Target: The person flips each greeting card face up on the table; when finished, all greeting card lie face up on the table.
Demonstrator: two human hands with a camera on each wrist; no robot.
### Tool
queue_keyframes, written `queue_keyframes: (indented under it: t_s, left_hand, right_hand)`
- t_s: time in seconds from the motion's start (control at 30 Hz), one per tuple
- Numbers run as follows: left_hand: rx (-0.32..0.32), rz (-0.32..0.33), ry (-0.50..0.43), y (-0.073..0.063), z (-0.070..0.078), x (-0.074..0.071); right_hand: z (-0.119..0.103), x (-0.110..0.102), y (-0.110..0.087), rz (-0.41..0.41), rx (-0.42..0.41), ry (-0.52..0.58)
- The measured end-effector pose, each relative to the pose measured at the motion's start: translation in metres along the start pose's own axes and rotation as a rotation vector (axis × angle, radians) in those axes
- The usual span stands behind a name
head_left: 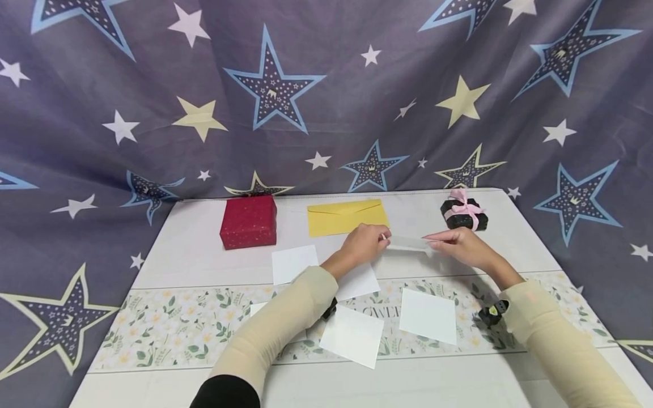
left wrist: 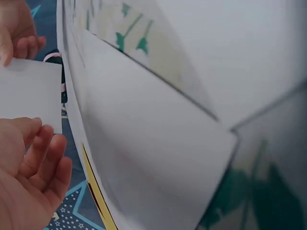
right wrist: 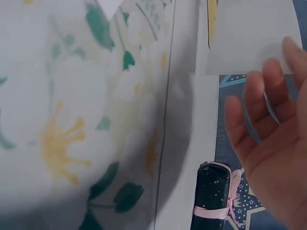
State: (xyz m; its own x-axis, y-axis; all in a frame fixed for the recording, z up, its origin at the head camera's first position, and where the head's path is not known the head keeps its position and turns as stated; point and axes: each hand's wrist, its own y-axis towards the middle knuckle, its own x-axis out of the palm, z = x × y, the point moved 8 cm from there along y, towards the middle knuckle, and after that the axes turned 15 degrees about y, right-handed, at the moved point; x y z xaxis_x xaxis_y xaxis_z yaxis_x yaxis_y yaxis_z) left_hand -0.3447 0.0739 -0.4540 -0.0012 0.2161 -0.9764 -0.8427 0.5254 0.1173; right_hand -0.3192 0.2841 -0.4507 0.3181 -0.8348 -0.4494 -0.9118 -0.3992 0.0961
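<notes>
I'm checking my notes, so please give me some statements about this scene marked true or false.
1. The left hand and right hand hold one white card between them. True.
2. The yellow envelope lies between the red box and the black gift box. True.
3. The pink ribbon is round the red box. False: it is round the black gift box.
4. No second card is in view. False: other white cards lie on the tablecloth.

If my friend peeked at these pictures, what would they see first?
Probably the starry curtain behind the table. Then the red box at the table's back left, with the yellow envelope to its right. Just right of the middle, the left hand and right hand hold a white card.
</notes>
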Motion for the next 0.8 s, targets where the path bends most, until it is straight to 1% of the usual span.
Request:
queue_keyframes:
  t_s: [0.13,0.2,0.27,0.33,0.4,0.5,0.6,0.7,0.8]
  left_hand:
    - [-0.02,-0.005,-0.097,0.001,-0.004,-0.001]
    - [-0.032,0.004,-0.128,0.002,-0.005,-0.002]
    - [-0.051,0.008,-0.15,0.003,-0.005,-0.002]
    - [-0.06,0.009,-0.162,0.003,-0.005,-0.003]
    - [-0.062,0.003,-0.169,0.004,-0.003,-0.003]
    - [-0.051,-0.006,-0.168,0.006,0.0,-0.002]
    - [-0.048,-0.016,-0.169,0.006,0.001,-0.001]
    - [-0.051,-0.033,-0.187,0.006,0.001,-0.001]
    - [-0.048,-0.06,-0.21,0.006,0.002,0.001]
  right_hand:
    - [0.002,-0.001,-0.003,-0.013,-0.006,0.052]
    - [0.004,-0.002,-0.004,-0.011,0.018,0.075]
    - [0.005,-0.002,-0.006,-0.002,0.038,0.068]
    - [0.005,-0.001,-0.006,0.005,0.043,0.032]
    - [0.006,-0.001,-0.006,0.007,0.029,-0.014]
    - [0.006,-0.001,-0.006,0.01,0.019,-0.062]
    - [0.007,0.0,-0.005,0.006,0.018,-0.054]
    - [0.009,-0.001,-0.004,0.001,0.026,-0.022]
    - [0.012,-0.002,-0.004,0.001,0.054,0.017]
